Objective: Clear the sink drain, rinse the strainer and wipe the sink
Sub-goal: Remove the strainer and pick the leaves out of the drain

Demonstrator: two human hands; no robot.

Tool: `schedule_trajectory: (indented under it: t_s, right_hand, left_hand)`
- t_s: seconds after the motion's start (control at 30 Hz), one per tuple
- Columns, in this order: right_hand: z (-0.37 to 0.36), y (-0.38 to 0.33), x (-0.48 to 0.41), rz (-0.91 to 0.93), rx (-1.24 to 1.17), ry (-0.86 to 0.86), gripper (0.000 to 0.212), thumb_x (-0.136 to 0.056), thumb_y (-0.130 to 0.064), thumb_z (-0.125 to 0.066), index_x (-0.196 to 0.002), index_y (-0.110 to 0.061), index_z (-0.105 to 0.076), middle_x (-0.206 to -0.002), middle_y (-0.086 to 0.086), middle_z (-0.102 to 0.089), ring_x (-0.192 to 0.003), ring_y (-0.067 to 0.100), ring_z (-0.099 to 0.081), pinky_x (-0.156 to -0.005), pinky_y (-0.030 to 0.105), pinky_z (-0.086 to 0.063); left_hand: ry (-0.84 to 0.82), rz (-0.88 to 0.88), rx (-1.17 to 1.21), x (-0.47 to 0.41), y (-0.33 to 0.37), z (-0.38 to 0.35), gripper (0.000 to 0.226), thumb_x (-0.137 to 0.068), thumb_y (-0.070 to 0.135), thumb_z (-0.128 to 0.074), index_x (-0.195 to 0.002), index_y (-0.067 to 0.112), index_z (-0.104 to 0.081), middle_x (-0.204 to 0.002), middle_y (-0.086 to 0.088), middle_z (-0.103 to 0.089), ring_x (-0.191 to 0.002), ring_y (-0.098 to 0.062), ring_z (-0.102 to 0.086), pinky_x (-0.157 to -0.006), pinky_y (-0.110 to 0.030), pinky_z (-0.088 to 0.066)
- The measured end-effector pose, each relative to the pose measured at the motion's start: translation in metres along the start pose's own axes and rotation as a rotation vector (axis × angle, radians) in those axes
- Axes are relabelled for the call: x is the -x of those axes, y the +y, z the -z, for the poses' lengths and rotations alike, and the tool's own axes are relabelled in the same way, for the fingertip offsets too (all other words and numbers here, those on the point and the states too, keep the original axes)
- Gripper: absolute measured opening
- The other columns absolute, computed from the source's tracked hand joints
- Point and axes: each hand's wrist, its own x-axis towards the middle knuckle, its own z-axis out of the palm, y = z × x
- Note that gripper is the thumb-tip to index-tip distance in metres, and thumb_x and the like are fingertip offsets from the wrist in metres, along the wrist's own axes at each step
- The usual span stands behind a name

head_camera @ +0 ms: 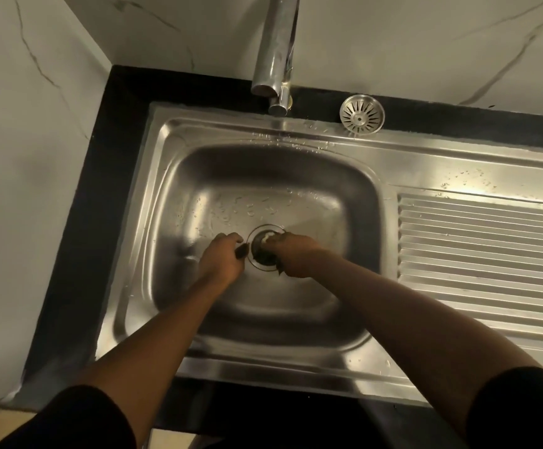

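While the left hand (223, 257) curls loosely, right fingers (283, 238) pinch pale debris (268, 236) at the drain (263, 251).

— What surrounds us here?
— We see white marble-look wall tiles (393, 37) with thin dark veins, meeting at a corner.
— And below?
— A black countertop (79, 222), under dim, warm light.

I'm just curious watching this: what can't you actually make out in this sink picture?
- Head view: near side of the drain opening, covered by the right hand.
- Pale scrap at the right hand's fingertips: too small to identify.
- Faucet top: cut off by the upper edge.
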Motion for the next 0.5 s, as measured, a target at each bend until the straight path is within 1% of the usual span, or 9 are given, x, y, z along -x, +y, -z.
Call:
schedule_trajectory:
  t_s: [0.07,0.13,0.23,0.33,0.4,0.5]
  right_hand:
    - [-0.004,0.002,-0.003,0.021,0.081,-0.006,0.078,-0.091,-0.009,-0.074,-0.158,-0.028,-0.039,-0.155,0.007,-0.051,-0.134,0.029,-0.057,-0.1,0.04,-0.054]
    - [-0.008,0.003,-0.006,0.031,0.137,-0.008,0.077,-0.092,-0.01,-0.074,-0.158,-0.027,-0.039,-0.155,0.008,-0.05,-0.135,0.029,-0.057,-0.1,0.039,-0.053]
    - [-0.015,0.004,-0.008,0.04,0.169,0.016,0.065,-0.094,-0.009,-0.072,-0.152,-0.023,-0.048,-0.15,0.009,-0.055,-0.131,0.029,-0.06,-0.098,0.037,-0.053]
    - [-0.021,0.005,-0.009,0.006,0.148,0.042,0.05,-0.096,-0.006,-0.066,-0.144,-0.017,-0.058,-0.142,0.011,-0.061,-0.122,0.03,-0.066,-0.093,0.037,-0.056]
    - [-0.022,0.006,-0.009,0.004,0.143,0.058,0.043,-0.098,-0.008,-0.064,-0.14,-0.019,-0.063,-0.138,0.011,-0.064,-0.117,0.03,-0.068,-0.091,0.037,-0.057]
    - [-0.018,0.007,-0.011,-0.022,0.161,0.168,0.033,-0.1,-0.014,-0.064,-0.132,-0.02,-0.07,-0.127,0.01,-0.07,-0.111,0.027,-0.069,-0.091,0.036,-0.056]
  left_hand:
    - [-0.011,-0.03,-0.038,0.0,0.001,-0.003,0.028,-0.096,0.015,-0.071,-0.123,0.022,-0.071,-0.119,-0.009,-0.068,-0.107,-0.03,-0.069,-0.09,-0.039,-0.057]
    - [-0.008,-0.069,-0.078,0.0,-0.001,-0.006,0.032,-0.096,0.011,-0.069,-0.126,0.024,-0.07,-0.119,-0.008,-0.067,-0.107,-0.03,-0.068,-0.091,-0.039,-0.058]
    - [0.002,-0.096,-0.1,0.002,-0.003,-0.014,0.03,-0.097,0.009,-0.068,-0.123,0.024,-0.072,-0.113,-0.006,-0.072,-0.103,-0.024,-0.069,-0.083,-0.03,-0.051]
    - [-0.003,-0.062,-0.07,0.002,-0.004,-0.016,0.022,-0.097,0.008,-0.068,-0.112,0.023,-0.076,-0.107,-0.004,-0.078,-0.1,-0.024,-0.073,-0.083,-0.031,-0.055]
    - [0.013,-0.034,-0.03,0.001,-0.003,-0.014,0.022,-0.097,0.008,-0.068,-0.11,0.021,-0.08,-0.106,-0.006,-0.08,-0.099,-0.026,-0.074,-0.083,-0.033,-0.056]
    - [0.048,-0.007,0.034,-0.001,-0.003,-0.008,0.02,-0.095,0.011,-0.071,-0.108,0.021,-0.082,-0.105,-0.006,-0.082,-0.098,-0.027,-0.075,-0.077,-0.03,-0.053]
